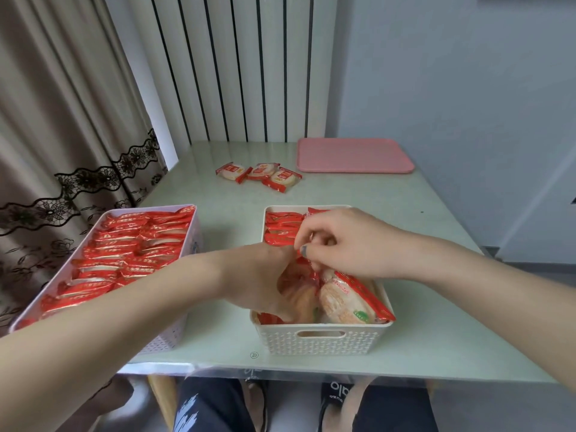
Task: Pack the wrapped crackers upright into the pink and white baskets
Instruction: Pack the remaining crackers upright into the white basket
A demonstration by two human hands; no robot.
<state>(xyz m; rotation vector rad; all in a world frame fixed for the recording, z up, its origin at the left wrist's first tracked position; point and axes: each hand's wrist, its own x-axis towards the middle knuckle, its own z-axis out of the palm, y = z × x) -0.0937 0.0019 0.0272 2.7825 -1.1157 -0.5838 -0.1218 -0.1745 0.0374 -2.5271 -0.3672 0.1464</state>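
Both hands work inside the woven-pattern white basket [322, 339]: the left hand [261, 282] seems to grip glossy red-edged wrapped crackers [346, 302], the right hand [338, 241] pinches a wrapper. Left of them, the full pink basket [162, 341]; beyond, three loose packets [260, 175] and a flat pink tray [353, 155].

Both arms are bare, with no sleeves. The right hand [346, 241] has a dark painted thumbnail. The dark shorts [215, 406] have white marks.

Both hands [338, 241] apparently grip crackers [346, 302] inside the white basket [321, 339].
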